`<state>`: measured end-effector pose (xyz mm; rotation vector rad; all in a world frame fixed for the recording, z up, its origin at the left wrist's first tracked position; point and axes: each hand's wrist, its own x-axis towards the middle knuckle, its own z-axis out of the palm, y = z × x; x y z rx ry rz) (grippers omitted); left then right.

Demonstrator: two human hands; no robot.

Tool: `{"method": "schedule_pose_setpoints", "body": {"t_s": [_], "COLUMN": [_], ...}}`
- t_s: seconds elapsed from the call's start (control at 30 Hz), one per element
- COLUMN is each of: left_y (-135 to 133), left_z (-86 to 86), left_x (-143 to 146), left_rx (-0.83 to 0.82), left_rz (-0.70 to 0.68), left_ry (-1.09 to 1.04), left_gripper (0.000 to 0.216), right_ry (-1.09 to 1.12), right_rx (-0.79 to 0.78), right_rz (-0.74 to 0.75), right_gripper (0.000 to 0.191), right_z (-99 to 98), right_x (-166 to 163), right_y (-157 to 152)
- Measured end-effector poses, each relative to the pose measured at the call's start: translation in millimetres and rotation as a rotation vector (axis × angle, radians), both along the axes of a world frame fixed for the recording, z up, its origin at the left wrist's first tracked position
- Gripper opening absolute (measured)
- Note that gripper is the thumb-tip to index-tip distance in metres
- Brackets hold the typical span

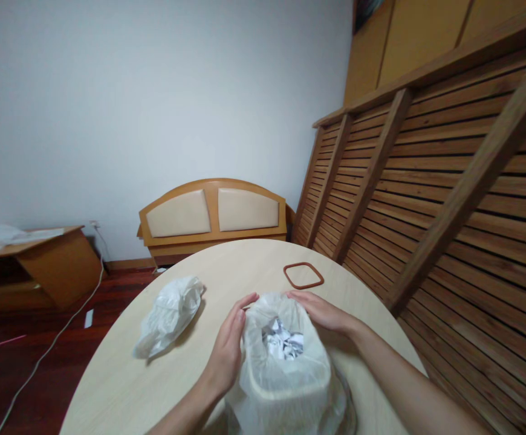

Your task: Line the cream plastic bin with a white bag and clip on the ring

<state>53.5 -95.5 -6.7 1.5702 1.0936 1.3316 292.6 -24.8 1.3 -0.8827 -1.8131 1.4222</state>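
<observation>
A small bin (285, 386) lined with a white plastic bag stands on the round pale table (154, 386), right in front of me. Crumpled paper (285, 344) lies inside it. My left hand (229, 347) rests flat against the bin's left side, fingers stretched toward the far rim. My right hand (321, 311) lies over the far right rim, fingers extended on the bag. Neither hand grips anything that I can see.
A crumpled white plastic bag (170, 314) lies on the table to the left. A brown rubber ring (303, 275) lies further back. A slatted wooden frame (448, 199) leans at the right. A headboard (213, 214) stands against the wall, a low desk (40, 260) at left.
</observation>
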Motion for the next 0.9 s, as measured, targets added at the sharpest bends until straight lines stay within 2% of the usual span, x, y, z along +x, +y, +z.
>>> {"method": "schedule_pose_setpoints", "body": {"t_s": [0.07, 0.13, 0.23, 0.37, 0.47, 0.53, 0.63, 0.67, 0.7, 0.8, 0.87, 0.9], "left_y": [7.7, 13.6, 15.8, 17.8, 24.6, 27.4, 18.7, 11.9, 3.6, -22.2, -33.2, -36.0], "left_z": [-1.4, -3.1, -8.4, -27.2, -42.3, -44.3, -30.8, -23.9, -17.3, -8.8, -16.1, -22.8], "left_x": [1.3, 0.4, -2.4, -5.4, -8.4, -11.4, -15.1, -15.4, -14.9, -9.7, -5.1, -3.0], "left_rx": [-0.087, -0.169, -0.260, -0.291, -0.289, -0.260, -0.056, 0.052, 0.149, 0.306, 0.264, 0.194], "left_rz": [0.038, -0.047, -0.230, -0.335, -0.301, -0.161, 0.137, 0.163, 0.123, -0.146, -0.303, -0.357], "left_ry": [0.005, 0.030, 0.030, -0.065, -0.059, -0.021, -0.012, -0.034, -0.066, -0.079, -0.027, -0.007], "left_gripper": [0.059, 0.054, 0.044, 0.034, 0.034, 0.036, 0.042, 0.044, 0.049, 0.082, 0.109, 0.123], "right_ry": [-0.032, -0.074, -0.107, -0.146, -0.211, -0.257, -0.189, -0.111, -0.005, 0.260, 0.323, 0.323], "right_rx": [-0.086, -0.118, -0.058, 0.016, 0.099, 0.141, 0.174, 0.181, 0.177, 0.103, 0.080, 0.075], "right_rz": [0.154, 0.228, 0.224, 0.230, 0.180, 0.072, -0.137, -0.199, -0.224, -0.083, -0.040, -0.043], "right_gripper": [0.050, 0.044, 0.034, 0.017, 0.014, 0.013, 0.035, 0.044, 0.052, 0.069, 0.083, 0.098], "right_z": [0.6, -2.0, -9.5, -20.0, -22.5, -18.5, -3.7, 2.2, 7.8, 15.7, 10.3, 4.5], "right_x": [0.2, 0.6, 1.7, 4.2, 5.8, 6.4, 7.1, 7.3, 7.5, 6.7, 4.3, 2.6], "right_y": [1.7, 3.5, 7.5, 8.9, 7.4, 7.4, 5.0, 1.5, -4.1, -33.4, -59.5, -72.4]}}
